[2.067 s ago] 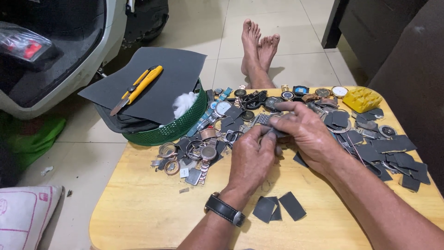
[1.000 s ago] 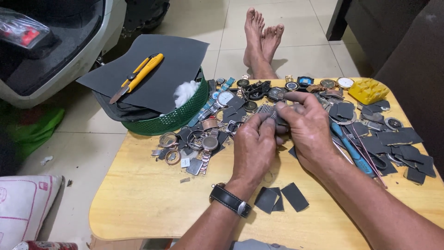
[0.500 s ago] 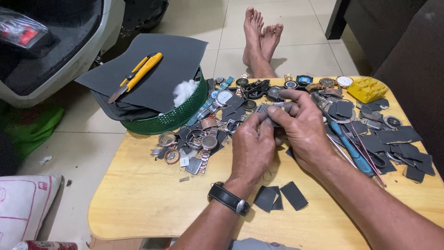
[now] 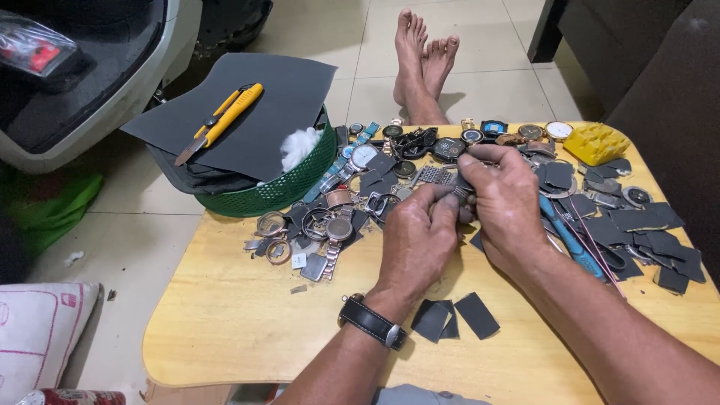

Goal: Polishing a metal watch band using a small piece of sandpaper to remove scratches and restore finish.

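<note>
My left hand [image 4: 416, 240] and my right hand [image 4: 506, 199] meet above the middle of a low wooden table [image 4: 225, 315]. Between their fingertips they pinch a small metal watch part [image 4: 459, 195], mostly hidden by the fingers. A black wristwatch [image 4: 373, 322] is on my left wrist. Around the hands lie a heap of watch cases, bands and dials [image 4: 330, 221] and several dark sandpaper scraps [image 4: 645, 232].
A green basket [image 4: 289, 187] at the table's back left holds a dark sheet [image 4: 285, 90], a yellow utility knife [image 4: 225, 118] and cotton [image 4: 298, 145]. A yellow block [image 4: 596, 142] sits back right. Blue-handled tools [image 4: 574, 244] lie right. My bare feet [image 4: 424, 64] rest beyond the table.
The hands have stayed together over the table's middle, fingers shifting slightly on the small part. The camera has tilted a little.
</note>
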